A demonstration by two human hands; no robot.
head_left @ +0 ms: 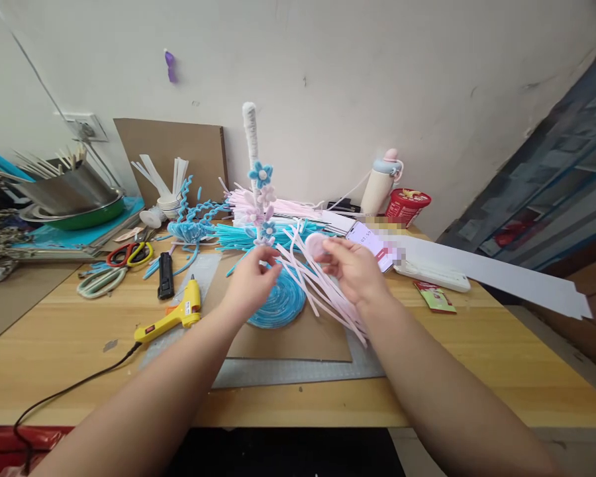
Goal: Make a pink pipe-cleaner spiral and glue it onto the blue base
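My right hand (352, 268) pinches a pale pink round disc (316, 245) between thumb and fingers. My left hand (253, 281) is curled with its fingertips close together, at the foot of an upright white fuzzy stem (251, 136). Whether anything small sits in those fingers is hidden. Blue and pink fuzzy flowers, among them a blue flower (261, 174), run down the stem. Below the left hand lies a blue coiled round base (281, 305). Several loose pale pink pipe cleaners (322, 291) cross the cardboard sheet (298, 344) between the hands.
A yellow glue gun (173, 318), a black stapler-like object (165, 275) and scissors (129, 255) lie at left. Bundles of blue pipe cleaners (233, 236) and pink pipe cleaners (298, 211) lie behind. A phone (365, 238), white bottle (377, 185) and red tub (407, 205) are at right.
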